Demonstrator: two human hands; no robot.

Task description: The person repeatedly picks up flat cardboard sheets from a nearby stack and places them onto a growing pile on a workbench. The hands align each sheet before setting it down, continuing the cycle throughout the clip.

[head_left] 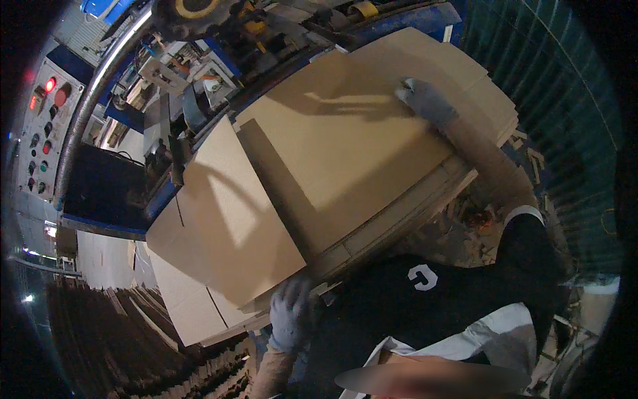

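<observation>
A pile of flat brown cardboard sheets lies slantwise in front of me. At its left, a smaller cardboard panel sits above the rest and casts a dark band of shadow along its right edge. My left hand, in a grey glove, is at the near edge of this panel. Motion smears its fingers, so I cannot tell whether they grip the cardboard. My right hand, gloved too, reaches over the far right part of the pile. Its fingers are loosely bent and apart, with nothing visible in them.
Beyond the pile stands a blue-framed machine with a curved metal rail. A control panel with lit red lamps is at the left. Stacked cardboard edges fill the lower left. Scraps litter the floor beside a green corrugated wall.
</observation>
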